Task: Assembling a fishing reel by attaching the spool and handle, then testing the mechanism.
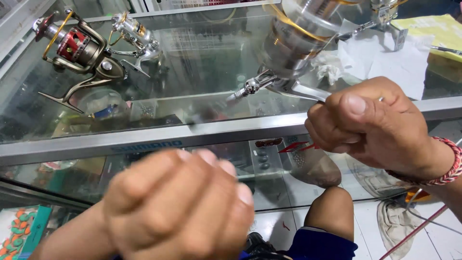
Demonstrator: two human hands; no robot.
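Note:
My right hand [370, 125] is closed around the stem of a large silver and gold fishing reel [298, 43], which it holds up over the glass counter top [202, 72]. The reel's shiny handle knob [250, 86] sticks out to the left. A woven red and white band circles that wrist. My left hand [178, 207] is lower and nearer, blurred by motion, with its fingers curled into a fist. Nothing shows inside it. The two hands are apart.
On the glass at the far left lie a bronze and red reel [77, 48] and a smaller silver reel [134, 36]. White paper [385, 58] and a yellow pad [433, 29] sit at the back right. A metal counter rail [144, 139] runs across; my knee [332, 212] is below.

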